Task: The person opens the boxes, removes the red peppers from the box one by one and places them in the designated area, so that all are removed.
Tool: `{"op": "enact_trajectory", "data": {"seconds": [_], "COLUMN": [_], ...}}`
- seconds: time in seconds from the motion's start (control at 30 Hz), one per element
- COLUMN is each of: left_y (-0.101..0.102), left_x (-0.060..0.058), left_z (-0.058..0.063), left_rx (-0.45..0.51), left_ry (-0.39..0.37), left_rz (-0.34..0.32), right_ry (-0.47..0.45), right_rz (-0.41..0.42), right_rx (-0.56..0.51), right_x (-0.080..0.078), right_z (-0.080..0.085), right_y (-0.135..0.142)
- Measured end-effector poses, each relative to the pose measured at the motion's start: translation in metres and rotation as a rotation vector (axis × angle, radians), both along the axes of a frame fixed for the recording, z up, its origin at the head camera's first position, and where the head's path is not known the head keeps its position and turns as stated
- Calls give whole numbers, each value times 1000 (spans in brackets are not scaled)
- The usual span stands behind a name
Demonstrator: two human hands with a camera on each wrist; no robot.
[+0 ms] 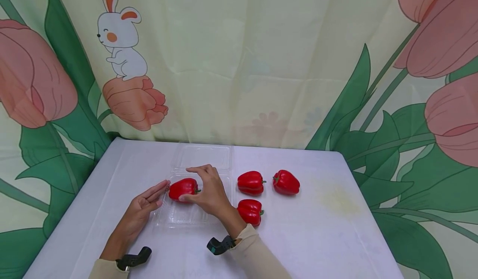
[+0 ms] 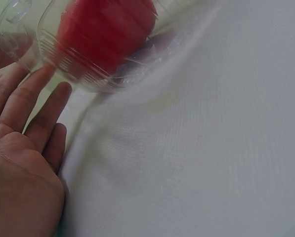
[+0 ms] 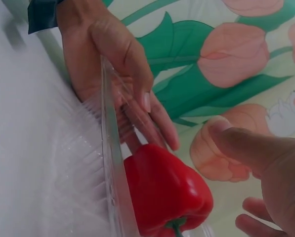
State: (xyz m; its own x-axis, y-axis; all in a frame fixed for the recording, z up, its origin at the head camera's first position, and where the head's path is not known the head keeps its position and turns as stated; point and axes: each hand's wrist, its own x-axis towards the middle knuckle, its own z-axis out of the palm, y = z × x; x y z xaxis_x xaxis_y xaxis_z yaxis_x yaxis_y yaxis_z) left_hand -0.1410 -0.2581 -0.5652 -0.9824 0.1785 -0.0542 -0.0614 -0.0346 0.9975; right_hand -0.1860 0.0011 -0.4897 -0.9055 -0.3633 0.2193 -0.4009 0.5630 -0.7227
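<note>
A red bell pepper (image 1: 183, 189) lies in the left part of a clear plastic clamshell box (image 1: 190, 220), whose lid (image 1: 203, 157) is folded back. Over the box is my right hand (image 1: 213, 194), thumb and fingers spread wide about the pepper's stem end. The right wrist view shows a gap between that hand (image 3: 285, 173) and the pepper (image 3: 167, 190). Against the box's left wall, my left hand (image 1: 136, 216) has its fingers extended. From the left wrist, the fingertips (image 2: 46, 74) appear at the clear wall, with the pepper (image 2: 107, 34) behind it.
Right of the box are a red bell pepper (image 1: 251, 183) near its edge, another (image 1: 286, 182) farther right, and a third (image 1: 251, 211) partly behind my right wrist. A white cloth covers the table (image 1: 317, 237). A printed curtain (image 1: 276, 63) hangs behind.
</note>
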Motion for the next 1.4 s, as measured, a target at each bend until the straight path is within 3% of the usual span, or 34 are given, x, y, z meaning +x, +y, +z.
{"op": "enact_trajectory", "data": {"seconds": [0.53, 1.4], "left_y": [1, -1], "left_x": [0, 1], "left_z": [0, 0], "left_rx": [11, 29], "left_ry": [16, -2], "left_rz": [-6, -12], "right_ry": [-109, -117], "right_rz": [2, 55], "right_rx": [104, 131], "right_x": [-5, -3], "right_z": [-5, -16], "right_y": [-15, -21]}}
